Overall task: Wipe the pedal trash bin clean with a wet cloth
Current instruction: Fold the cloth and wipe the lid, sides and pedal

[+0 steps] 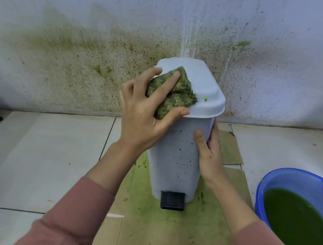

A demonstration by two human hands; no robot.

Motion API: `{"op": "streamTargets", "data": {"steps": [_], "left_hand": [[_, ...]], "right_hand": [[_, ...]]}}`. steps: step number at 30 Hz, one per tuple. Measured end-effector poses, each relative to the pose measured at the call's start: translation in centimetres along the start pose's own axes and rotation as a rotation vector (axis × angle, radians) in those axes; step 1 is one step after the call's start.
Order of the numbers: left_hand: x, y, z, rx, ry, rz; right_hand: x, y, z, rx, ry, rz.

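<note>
**Cloth on the bin lid, other hand steadying the body**

The left hand (143,112) grips a wadded cloth (177,92), mottled dark green. Its forefinger lies along the top of the wad, the thumb is tucked against the near edge, and the other fingers are spread off to the left. The cloth is pressed onto the near-left part of the white lid (207,83); a small green speck sits on the lid just to its right.

The right hand (209,154) clasps the pedal trash bin (174,158) high on its right side, just under the lid's rim, with the thumb on the speckled front face and the fingers wrapped round the far side. Both forearms wear pink sleeves (77,217).

The bin stands upright in the middle of the scene, its black pedal (172,200) pointing to the near side. It rests on flattened cardboard (164,233) stained green, which lies on a pale tiled floor (33,148).

At the near right is a blue basin (271,179) holding dark green liquid (296,224). Behind the bin, the white wall (86,33) is spattered with green and brown specks, thickest low down.
</note>
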State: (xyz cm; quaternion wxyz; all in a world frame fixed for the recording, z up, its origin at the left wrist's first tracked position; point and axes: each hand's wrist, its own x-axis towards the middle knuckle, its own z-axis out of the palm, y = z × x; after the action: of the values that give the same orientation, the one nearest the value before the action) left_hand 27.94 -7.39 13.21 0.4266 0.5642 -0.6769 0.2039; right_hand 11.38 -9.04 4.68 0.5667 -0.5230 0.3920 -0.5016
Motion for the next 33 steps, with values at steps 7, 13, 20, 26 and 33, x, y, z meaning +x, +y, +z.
{"op": "streamTargets", "data": {"steps": [7,13,20,26,33], "left_hand": [[-11.3,-0.9,0.8,-0.197,0.187,-0.174],[-9.6,0.0,3.8,-0.247,0.222,-0.2],[-19.6,-0.9,4.7,-0.211,-0.037,-0.247],[-10.6,0.9,4.2,-0.199,0.22,-0.218],[-14.6,0.0,4.3,-0.051,-0.087,0.062]], "right_hand": [[0.2,0.5,0.0,0.008,0.013,-0.019],[0.5,0.9,-0.8,0.006,-0.044,-0.042],[0.4,1.0,-0.9,-0.029,-0.087,-0.084],[0.2,1.0,-0.8,-0.005,-0.102,-0.114],[0.6,0.8,-1.5,0.04,-0.145,-0.01]]}}
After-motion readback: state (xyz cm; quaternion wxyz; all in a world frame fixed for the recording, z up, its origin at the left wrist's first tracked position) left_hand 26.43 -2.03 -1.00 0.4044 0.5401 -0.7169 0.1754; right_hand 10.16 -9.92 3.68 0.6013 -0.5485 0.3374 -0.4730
